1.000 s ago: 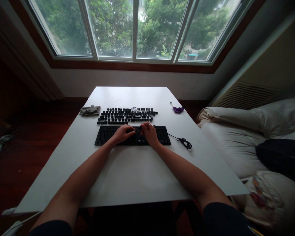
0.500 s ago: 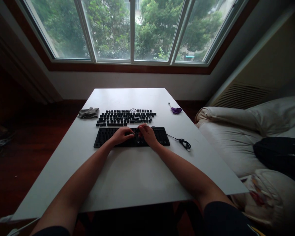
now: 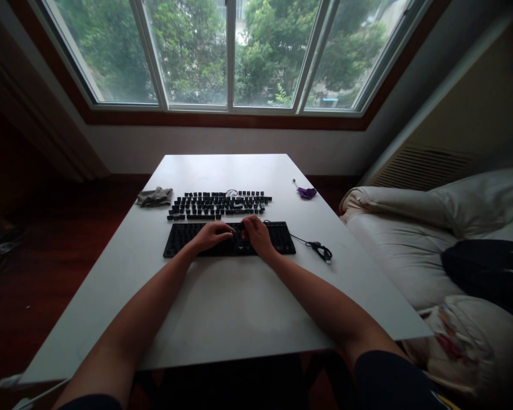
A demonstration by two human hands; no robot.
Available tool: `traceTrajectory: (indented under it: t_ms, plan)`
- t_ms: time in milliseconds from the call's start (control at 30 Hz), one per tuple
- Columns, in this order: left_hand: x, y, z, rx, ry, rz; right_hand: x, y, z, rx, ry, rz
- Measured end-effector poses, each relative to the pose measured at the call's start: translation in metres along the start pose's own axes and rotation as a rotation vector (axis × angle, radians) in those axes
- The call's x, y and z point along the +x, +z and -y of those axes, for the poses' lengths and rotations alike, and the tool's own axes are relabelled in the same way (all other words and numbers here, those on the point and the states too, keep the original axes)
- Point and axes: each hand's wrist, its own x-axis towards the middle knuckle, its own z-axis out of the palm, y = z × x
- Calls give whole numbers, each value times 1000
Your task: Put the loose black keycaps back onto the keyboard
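Observation:
A black keyboard [image 3: 182, 238] lies across the middle of the white table, its keys apparently off over at least part of it. My left hand [image 3: 211, 236] rests over its centre, thumb and fingers curled together; a small dark spot shows between their tips. Close beside it, my right hand [image 3: 256, 232] is pinched above the keyboard, and whatever is between its fingertips is too small to make out. Behind the keyboard, loose black keycaps [image 3: 203, 202] lie in several rows, with a long spacebar cap [image 3: 200, 217] in the nearest row.
A grey cloth [image 3: 154, 196] lies at the table's left edge. Toward the right edge is a purple item [image 3: 306, 193] beside a thin stick. The keyboard's bundled cable [image 3: 320, 250] lies to the right. A thin wire loop [image 3: 231, 192] sits behind the keycaps. A pale sofa [image 3: 385, 228] stands right.
Both hands stay over the middle of the keyboard. The right hand's fingers have shifted very slightly; nothing else has visibly moved.

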Motion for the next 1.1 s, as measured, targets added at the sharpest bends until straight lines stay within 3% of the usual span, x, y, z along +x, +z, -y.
traceTrajectory:
  t_ms: [433,633,1100]
  plan:
    - [0,-1,-4,-111,-89,-67,-2,2,-3,16,46,-106]
    - [1,-1,3,-174,-107,-90,1,2,-7,74,24,-89]
    - [0,-3,-5,-175,-102,-88,0,3,-3,70,3,-51]
